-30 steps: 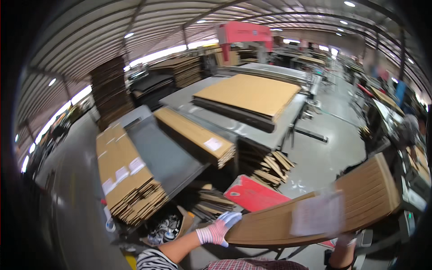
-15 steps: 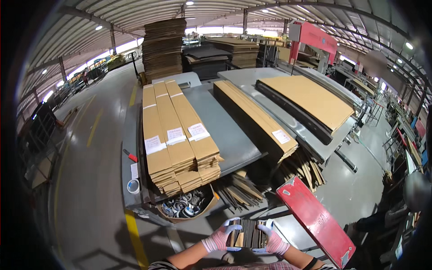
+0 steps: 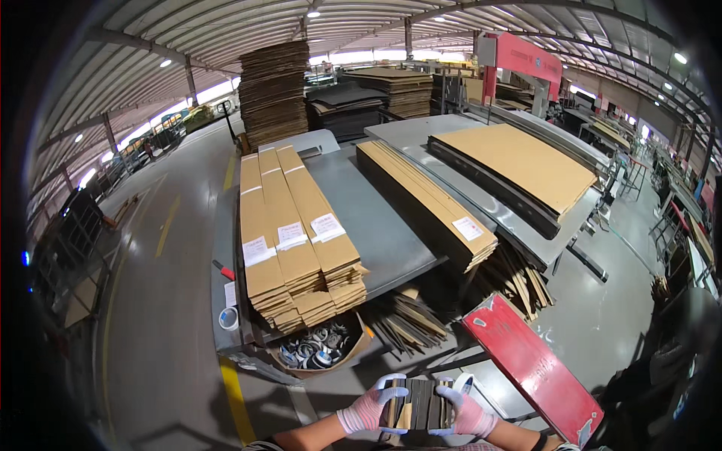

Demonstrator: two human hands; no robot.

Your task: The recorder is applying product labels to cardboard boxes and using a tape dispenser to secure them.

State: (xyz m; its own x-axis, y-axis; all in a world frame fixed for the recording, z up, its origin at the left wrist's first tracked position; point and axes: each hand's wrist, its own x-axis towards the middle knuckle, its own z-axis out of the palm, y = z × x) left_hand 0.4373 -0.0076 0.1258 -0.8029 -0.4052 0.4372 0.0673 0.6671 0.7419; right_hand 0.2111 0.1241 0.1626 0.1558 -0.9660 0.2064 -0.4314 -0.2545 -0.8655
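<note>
Down at the lower edge, the left hand (image 3: 370, 407) and the right hand (image 3: 465, 410), both in pale gloves, close their fingers on the two ends of a small bundle of dark strips (image 3: 421, 404). Just right of it lies a red flat panel (image 3: 532, 366). Above, three stacks of folded brown cardboard (image 3: 293, 233) carry white rectangular labels (image 3: 291, 235) on a grey table (image 3: 376, 225).

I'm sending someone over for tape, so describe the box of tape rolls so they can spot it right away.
Start at the big grey table bearing three strapped stacks of flat cardboard. Below the near end of those stacks, under the table's edge, sits an open brown cardboard box. Unlike the loose cardboard strips beside it, it is filled with round tape rolls.
</note>
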